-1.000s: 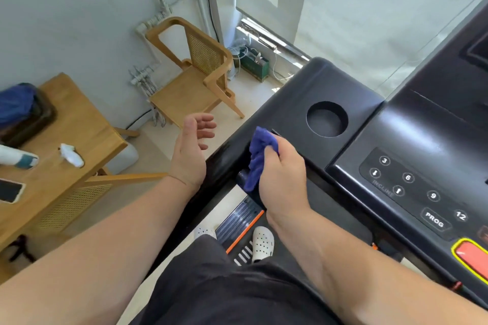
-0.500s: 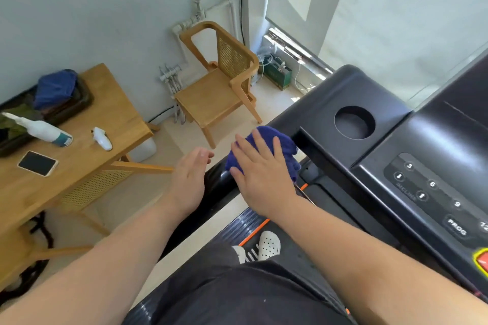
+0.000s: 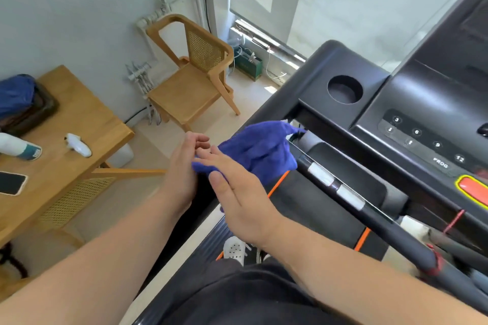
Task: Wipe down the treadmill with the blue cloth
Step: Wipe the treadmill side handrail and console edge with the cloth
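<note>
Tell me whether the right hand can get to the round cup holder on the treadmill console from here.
Probably yes. The right hand lies flat on the blue cloth, and the cup holder sits just beyond it in the console; only bare black surface shows between them.

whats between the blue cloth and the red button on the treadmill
A black handlebar with two silver pads, in the head view.

Blue cloth (image 3: 260, 150) crumpled (perhaps touching) beside treadmill (image 3: 317, 71) console.

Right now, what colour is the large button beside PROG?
The button is orange-red, bordered yellow; head view.
</note>
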